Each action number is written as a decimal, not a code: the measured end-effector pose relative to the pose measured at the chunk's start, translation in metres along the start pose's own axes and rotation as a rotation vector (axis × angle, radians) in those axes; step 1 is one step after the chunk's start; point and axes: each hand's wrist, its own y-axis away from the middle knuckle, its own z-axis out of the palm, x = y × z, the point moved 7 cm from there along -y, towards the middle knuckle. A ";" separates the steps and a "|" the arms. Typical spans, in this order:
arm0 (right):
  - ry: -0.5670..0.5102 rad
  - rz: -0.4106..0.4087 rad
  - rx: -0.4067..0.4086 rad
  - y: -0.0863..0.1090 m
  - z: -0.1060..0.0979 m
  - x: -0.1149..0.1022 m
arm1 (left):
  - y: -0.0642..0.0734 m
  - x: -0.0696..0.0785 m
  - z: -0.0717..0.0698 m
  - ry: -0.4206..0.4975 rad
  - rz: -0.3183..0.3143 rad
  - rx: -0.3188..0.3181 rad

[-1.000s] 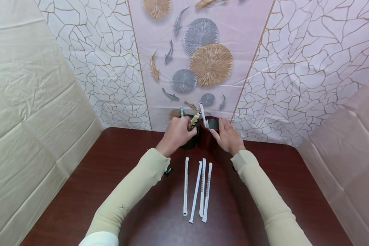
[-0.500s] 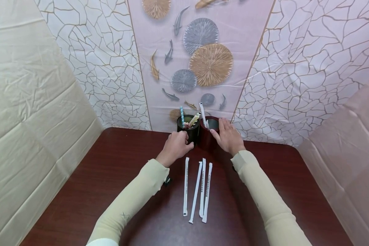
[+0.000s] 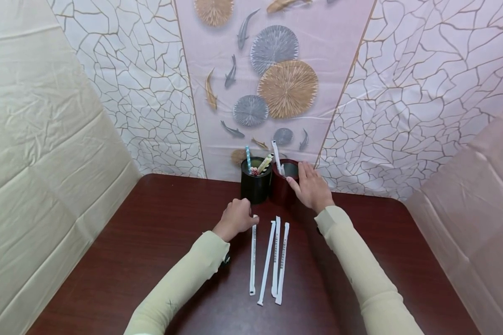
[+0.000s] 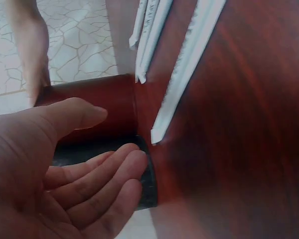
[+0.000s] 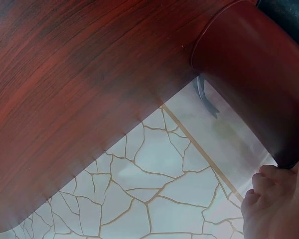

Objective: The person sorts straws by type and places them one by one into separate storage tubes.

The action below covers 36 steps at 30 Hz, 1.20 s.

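Observation:
Several white paper-wrapped straws lie on the dark red table. My left hand (image 3: 236, 217) hovers over the far end of the leftmost wrapped straw (image 3: 253, 263), thumb apart from loosely bent fingers, holding nothing in the left wrist view. My right hand (image 3: 314, 188) rests against the right side of a dark red cup (image 3: 282, 190), its fingers fairly straight along the rim. Two white wrapped straws (image 3: 275, 153) stand in that cup. Touching it on the left is a black cup (image 3: 254, 188) with a blue straw (image 3: 248, 156), a pale yellow straw (image 3: 265, 163) and red-patterned ones.
Three more wrapped straws (image 3: 267, 265) lie close together, right of the leftmost one. A patterned cloth wall (image 3: 251, 83) rises right behind the cups at the table's (image 3: 172, 223) far edge. Cream cloth panels (image 3: 63, 153) flank both sides.
My left hand has let go at the black cup and drawn back toward me, down to the leftmost wrapped straw's far end. My right hand stays at the red cup.

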 end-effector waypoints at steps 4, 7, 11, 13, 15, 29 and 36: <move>-0.004 0.003 0.002 0.000 0.000 0.000 | 0.002 -0.007 0.013 -0.002 -0.052 -0.052; -0.003 0.004 0.003 0.000 0.001 0.001 | 0.002 -0.013 0.023 0.001 -0.075 -0.085; -0.004 0.009 0.003 0.001 0.002 0.002 | -0.009 -0.029 0.049 -0.006 -0.078 -0.107; -0.003 0.010 0.000 0.001 0.002 0.002 | -0.016 -0.037 0.060 -0.001 -0.086 -0.124; -0.004 0.013 -0.005 0.001 0.003 0.002 | -0.022 -0.044 0.071 0.009 -0.094 -0.137; -0.016 0.000 -0.014 0.000 0.001 0.000 | -0.039 -0.058 0.088 0.034 -0.106 -0.229; -0.025 0.001 -0.014 0.000 0.001 0.002 | -0.039 -0.058 0.089 0.053 -0.113 -0.219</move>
